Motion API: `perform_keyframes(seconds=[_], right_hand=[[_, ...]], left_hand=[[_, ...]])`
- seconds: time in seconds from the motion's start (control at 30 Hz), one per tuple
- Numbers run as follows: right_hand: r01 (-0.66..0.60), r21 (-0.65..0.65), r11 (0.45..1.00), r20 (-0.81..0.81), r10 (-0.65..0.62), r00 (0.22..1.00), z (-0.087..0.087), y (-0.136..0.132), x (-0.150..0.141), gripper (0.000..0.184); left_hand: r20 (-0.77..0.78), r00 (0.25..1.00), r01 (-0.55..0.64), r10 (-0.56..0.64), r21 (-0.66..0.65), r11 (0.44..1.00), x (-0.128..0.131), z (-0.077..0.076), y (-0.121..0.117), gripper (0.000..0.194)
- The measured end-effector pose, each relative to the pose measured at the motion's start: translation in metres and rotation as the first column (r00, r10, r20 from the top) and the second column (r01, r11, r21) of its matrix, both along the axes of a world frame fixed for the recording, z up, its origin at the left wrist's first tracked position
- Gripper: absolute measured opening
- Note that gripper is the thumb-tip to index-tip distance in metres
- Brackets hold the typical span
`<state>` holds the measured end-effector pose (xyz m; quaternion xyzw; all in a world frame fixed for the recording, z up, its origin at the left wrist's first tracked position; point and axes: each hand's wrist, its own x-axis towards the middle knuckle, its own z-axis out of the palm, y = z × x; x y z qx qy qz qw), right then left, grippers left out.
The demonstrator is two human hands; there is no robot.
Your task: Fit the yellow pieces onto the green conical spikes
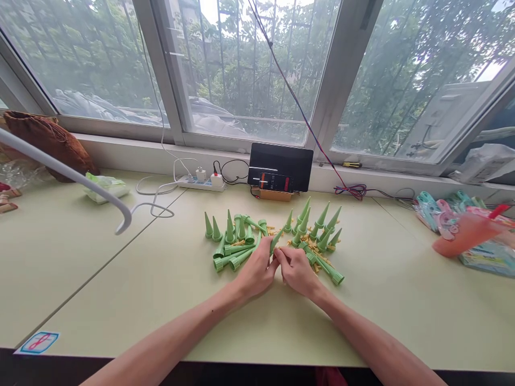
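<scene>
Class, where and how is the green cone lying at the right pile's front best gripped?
Probably grip the cone by its wide end, coming from the front right: it lies on its side with that end outward, while its narrower part points back into the pile.

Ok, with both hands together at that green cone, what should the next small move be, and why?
Probably steady the green cone with the left hand while the right hand works at its lower end: the cone's tip sticks up from the left hand, and the hands meet just below. What lies between the fingertips is hidden.
</scene>
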<state>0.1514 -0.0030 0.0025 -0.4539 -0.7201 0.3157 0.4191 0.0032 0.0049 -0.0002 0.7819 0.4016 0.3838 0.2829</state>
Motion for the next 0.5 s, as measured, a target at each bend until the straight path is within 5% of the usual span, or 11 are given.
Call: perform_keyframes(seconds=[0.2, 0.5], right_hand=[[-0.122, -0.230, 0.965, -0.231, 0.068, 0.971, -0.001, 0.002, 0.000, 0.045], [-0.240, -0.328, 0.914, -0.413, 0.089, 0.906, -0.010, 0.008, 0.002, 0.046]], left_hand=[[-0.019, 1.000, -0.020, 0.020, -0.003, 1.000, 0.001, 0.000, 0.000, 0.023], [-0.033, 0.999, -0.027, 0.026, -0.020, 0.999, 0.001, 0.001, -0.002, 0.025]])
